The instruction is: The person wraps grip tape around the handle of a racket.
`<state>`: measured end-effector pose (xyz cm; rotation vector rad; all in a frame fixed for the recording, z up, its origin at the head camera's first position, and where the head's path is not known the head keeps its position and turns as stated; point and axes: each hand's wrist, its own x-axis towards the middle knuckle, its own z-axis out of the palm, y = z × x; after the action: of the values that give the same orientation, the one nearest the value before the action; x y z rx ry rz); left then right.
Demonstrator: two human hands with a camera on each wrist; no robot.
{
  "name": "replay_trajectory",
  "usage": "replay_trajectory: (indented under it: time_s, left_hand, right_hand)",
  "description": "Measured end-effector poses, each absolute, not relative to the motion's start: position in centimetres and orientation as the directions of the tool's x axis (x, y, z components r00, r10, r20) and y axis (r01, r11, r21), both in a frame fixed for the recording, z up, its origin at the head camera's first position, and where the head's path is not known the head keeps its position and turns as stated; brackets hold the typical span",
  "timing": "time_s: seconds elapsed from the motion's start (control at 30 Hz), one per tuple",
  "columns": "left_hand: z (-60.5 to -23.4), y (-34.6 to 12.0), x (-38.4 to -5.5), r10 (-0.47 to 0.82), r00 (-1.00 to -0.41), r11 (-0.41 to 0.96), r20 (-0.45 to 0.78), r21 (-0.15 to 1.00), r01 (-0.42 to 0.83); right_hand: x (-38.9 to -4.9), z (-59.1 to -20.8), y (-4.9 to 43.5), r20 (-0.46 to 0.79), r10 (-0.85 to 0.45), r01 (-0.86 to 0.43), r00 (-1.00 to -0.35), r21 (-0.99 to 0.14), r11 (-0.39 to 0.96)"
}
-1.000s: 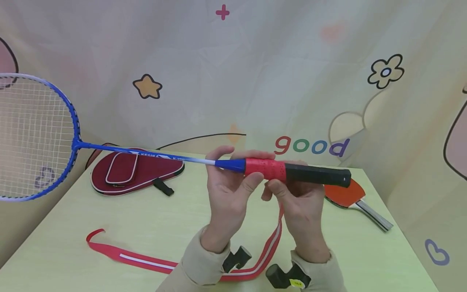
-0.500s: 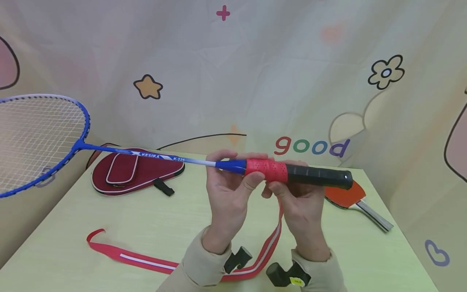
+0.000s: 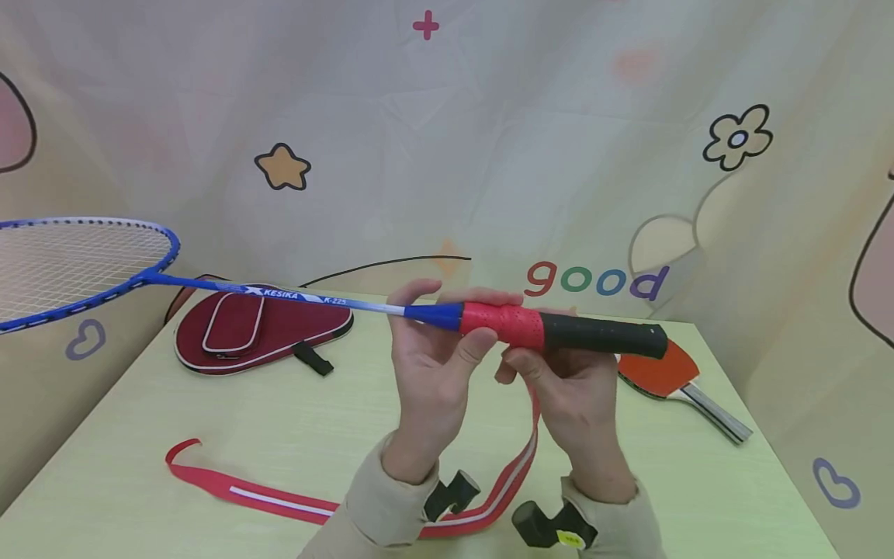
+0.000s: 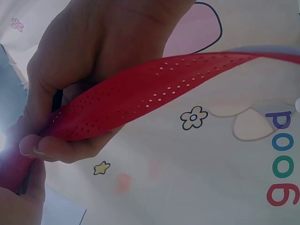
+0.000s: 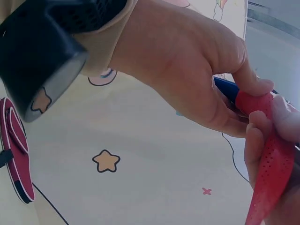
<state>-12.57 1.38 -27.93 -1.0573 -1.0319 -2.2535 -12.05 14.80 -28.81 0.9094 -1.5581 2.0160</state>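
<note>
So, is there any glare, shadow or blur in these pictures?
Head view: mostly even light, the lettering on the badminton racket readable; left wrist view: white glare at the left edge, the right hand in dark shadow, pale dots of light through holes in the red tape; right wrist view: the black wrist device at upper left looks dark and slightly soft.

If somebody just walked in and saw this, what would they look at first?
Probably the blue badminton racket, held up above the table and running off the left edge of the head view. Next, the bright red tape wrapped around the upper handle, where the left hand and right hand hold it. Then maybe the colourful word "good" on the backdrop behind.
</note>
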Motion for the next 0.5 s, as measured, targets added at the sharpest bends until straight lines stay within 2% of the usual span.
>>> replay_trajectory:
  time_s: [0.13, 0.5]
  left_hand:
    - [-28.01, 1.37, -12.53, -0.087, -0.617, -0.608, 0.782, 0.449, 0.655]
    - [-28.07, 1.38, -12.47, -0.098, -0.628, -0.589, 0.772, 0.463, 0.662]
  right_hand:
    - [-12.26, -28.83, 14.88, 0.736, -0.068, -0.699, -0.673, -0.664, -0.267]
    - [-12.33, -28.9, 14.9, 0.73, -0.046, -0.695, -0.682, -0.667, -0.268]
